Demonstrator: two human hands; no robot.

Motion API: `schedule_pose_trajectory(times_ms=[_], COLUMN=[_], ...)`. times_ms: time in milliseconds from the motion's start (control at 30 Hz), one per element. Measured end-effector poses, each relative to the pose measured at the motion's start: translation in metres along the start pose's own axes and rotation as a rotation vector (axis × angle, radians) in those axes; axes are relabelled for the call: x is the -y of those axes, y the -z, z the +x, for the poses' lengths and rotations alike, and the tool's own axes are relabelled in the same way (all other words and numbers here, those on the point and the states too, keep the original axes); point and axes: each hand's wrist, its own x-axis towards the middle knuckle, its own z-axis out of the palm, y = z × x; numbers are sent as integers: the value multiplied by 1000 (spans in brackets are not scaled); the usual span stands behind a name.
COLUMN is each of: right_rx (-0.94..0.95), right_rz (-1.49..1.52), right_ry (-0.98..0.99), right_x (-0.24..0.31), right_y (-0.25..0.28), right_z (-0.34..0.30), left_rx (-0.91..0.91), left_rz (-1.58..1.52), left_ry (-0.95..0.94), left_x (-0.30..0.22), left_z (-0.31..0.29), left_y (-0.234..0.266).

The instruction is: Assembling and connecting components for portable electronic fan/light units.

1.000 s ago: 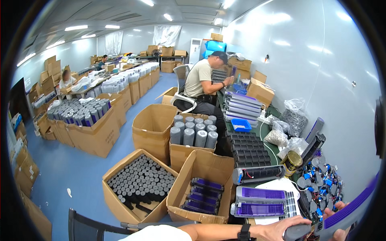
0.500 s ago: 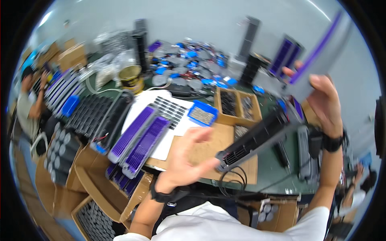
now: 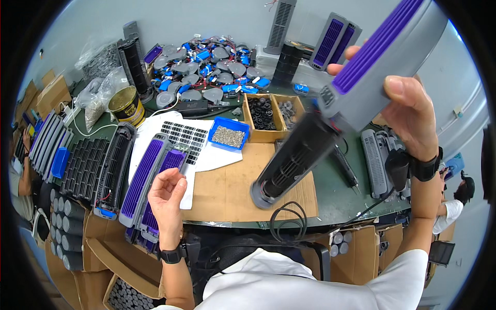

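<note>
In the head view, your right hand [image 3: 413,111] at the right of the frame grasps 1 long grey plastic housing with a purple slatted face [image 3: 398,51], which slants into the upper right, its lower end meeting a blurred black cylindrical slatted part [image 3: 294,157] above the flat brown cardboard sheet [image 3: 232,186] at centre. Your left hand [image 3: 166,201], left of centre, holds nothing, its fingers loosely curled in front of 2 grey-and-purple slatted plastic units [image 3: 144,178]; whether it touches them, I cannot tell. A blue rectangular plastic tray [image 3: 226,147] of small metal pieces sits near the cardboard's upper left.
</note>
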Motion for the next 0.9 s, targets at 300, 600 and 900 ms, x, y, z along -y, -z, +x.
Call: schedule_pose_trajectory(times_ms=[300, 600, 900], right_rx=[1, -21, -30], right_rz=[-47, -35, -159], right_ry=[77, 60, 3], right_x=[1, 8, 26], right_y=[1, -20, -20], right_z=[3, 11, 14], left_rx=[38, 187, 429], left_rz=[2, -5, 261], left_ry=[13, -54, -474], left_x=[-3, -22, -63], left_z=[3, 12, 43], left_y=[3, -17, -77])
